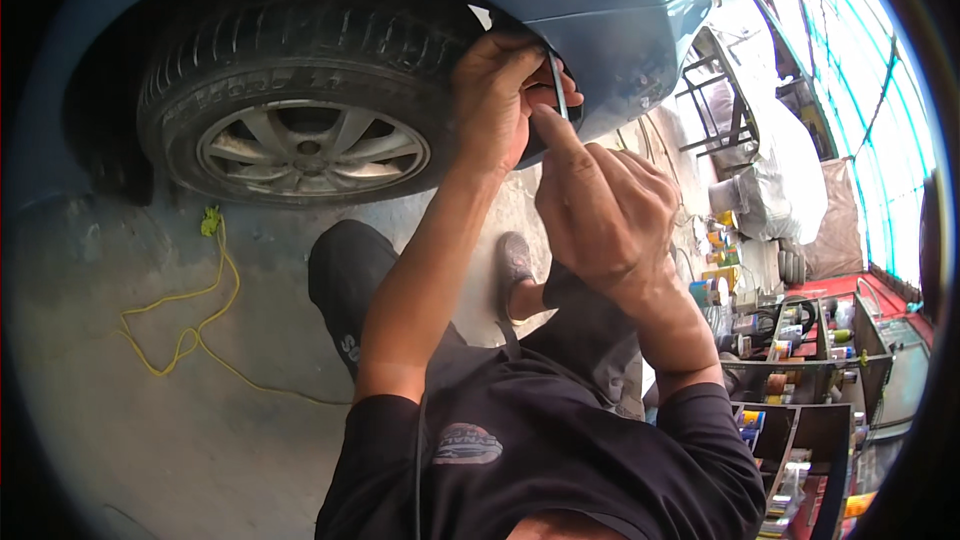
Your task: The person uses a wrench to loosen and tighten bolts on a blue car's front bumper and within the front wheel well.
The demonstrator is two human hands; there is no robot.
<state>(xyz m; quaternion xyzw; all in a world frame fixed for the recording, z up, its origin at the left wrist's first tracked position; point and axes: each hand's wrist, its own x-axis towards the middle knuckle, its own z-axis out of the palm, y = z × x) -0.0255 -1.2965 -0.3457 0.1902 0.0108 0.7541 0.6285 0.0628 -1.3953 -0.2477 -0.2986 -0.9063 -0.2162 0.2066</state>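
My left hand point(496, 90) is raised to the wheel-arch edge at the corner of a blue-grey car body point(600, 50), beside the tyre. Its fingers are curled, their tips partly behind a thin grey metal rod point(559, 86); what they grip is hidden. The lower end of the rod meets my right hand point(605, 205), which is closed around it with the index finger stretched along it. Left of both hands is the tyre point(300, 40) with its silver spoked wheel rim point(335, 145).
A yellow cord point(195, 325) lies looped on the concrete floor point(200, 440) at left. At right stand dark shelves point(810, 380) with cans and bottles, a black metal frame point(725, 110) and a plastic-covered object point(785, 185). My shoe point(515, 270) rests below the car.
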